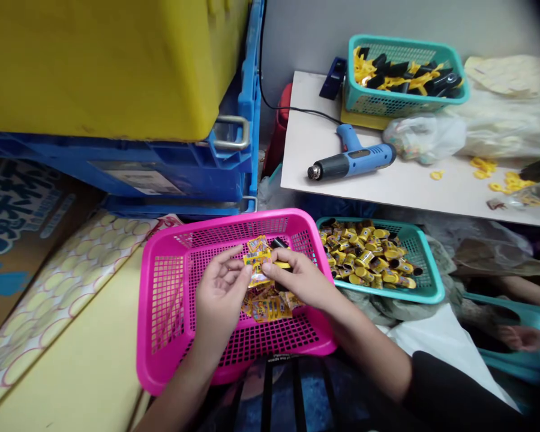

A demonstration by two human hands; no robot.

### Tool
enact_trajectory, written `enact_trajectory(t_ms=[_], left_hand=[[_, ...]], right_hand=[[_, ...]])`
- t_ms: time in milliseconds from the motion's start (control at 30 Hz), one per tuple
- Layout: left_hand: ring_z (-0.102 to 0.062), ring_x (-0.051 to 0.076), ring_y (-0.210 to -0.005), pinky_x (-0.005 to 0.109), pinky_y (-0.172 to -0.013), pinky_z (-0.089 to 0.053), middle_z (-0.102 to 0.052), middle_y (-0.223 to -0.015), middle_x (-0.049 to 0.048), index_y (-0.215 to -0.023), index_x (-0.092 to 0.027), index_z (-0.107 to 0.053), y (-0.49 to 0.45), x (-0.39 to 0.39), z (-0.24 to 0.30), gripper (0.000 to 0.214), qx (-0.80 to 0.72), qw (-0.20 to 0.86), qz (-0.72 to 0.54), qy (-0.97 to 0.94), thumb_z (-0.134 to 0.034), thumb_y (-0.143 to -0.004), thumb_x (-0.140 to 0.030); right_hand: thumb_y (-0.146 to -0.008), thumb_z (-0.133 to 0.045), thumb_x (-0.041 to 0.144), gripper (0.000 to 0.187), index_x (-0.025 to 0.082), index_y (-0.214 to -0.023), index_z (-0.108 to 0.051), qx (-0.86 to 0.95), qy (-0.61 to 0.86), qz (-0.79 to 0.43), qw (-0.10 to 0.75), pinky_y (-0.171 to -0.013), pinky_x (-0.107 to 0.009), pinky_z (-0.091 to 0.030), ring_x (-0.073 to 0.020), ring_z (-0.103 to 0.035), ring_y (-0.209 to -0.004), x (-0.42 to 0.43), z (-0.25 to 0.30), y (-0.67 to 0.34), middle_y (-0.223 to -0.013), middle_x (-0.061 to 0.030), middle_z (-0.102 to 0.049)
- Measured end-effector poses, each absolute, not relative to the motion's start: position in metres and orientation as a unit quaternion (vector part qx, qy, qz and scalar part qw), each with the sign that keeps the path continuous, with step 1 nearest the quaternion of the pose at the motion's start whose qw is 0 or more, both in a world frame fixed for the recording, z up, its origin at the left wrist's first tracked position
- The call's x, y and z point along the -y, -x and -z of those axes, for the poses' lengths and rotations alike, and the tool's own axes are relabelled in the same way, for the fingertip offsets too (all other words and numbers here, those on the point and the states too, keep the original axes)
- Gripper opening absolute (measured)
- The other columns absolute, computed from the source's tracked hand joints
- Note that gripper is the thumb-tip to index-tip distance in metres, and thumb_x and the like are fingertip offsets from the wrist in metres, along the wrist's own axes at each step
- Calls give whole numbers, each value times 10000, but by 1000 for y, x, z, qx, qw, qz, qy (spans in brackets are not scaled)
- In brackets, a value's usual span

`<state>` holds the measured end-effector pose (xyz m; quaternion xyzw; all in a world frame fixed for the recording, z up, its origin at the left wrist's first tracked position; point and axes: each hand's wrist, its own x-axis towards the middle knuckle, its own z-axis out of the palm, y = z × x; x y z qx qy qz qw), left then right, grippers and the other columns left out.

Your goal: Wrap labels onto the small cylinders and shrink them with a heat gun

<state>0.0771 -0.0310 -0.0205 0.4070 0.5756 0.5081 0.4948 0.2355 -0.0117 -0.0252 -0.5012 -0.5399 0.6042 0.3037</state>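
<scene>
Pink plastic basket [146, 306] lies under both hands in the head view. Left hand [220, 294] and right hand [299, 277] grip a yellow foil sachet [257, 261] between them, clenched just above a pile of sachets [267, 307]. A slack pinch could drop it there; a knock from the right forearm could tip the teal basket [425, 289] of yellow-capped tubes [364, 258] beside the grip.

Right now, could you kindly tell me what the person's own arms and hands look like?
The left hand and right hand are both bare, with no gloves, and no ring or watch shows. The right forearm is bare up to a black sleeve. The left forearm is bare as far as the view reaches; no sleeve shows on it.
</scene>
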Motion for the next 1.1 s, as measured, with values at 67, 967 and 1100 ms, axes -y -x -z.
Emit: enact_trajectory(t_ms=[67, 967, 1100], left_hand=[[-636, 108, -727, 196, -662, -547, -627, -781, -9, -1084, -210, -634, -79, 33, 21, 355, -579, 494, -499, -415, -704, -736, -227], [-711, 187, -766, 280, -646, -621, -748, -993, 76, -927, -208, -767, -57, 25, 36, 366, -570, 583, -442, -373, -783, -679, -477], [-717, 193, -800, 289, -678, -627, -738, -1031, 77, -990, -216, -752, -59, 26, 25, 371, -536, 644, -399, -372, -780, -697, -441]], right_hand=[[-841, -565, 465, 325, 175, -697, -535, 544, 508, -591, 311, -691, -256, -380, -93, -472, -685, 11, 26, -235, -717, 23, -514], [-655, -799, 364, 340, 213, -916, -642, 360, 452, -699, 421, -608, -218, -464, -65, -547, -635, 8, 30, -252, -754, 36, -612], [-634, -815, 315, 369, 225, -936, -624, 381, 441, -705, 404, -667, -238, -489, -74, -570, -680, 12, 31, -247, -813, 32, -617]])
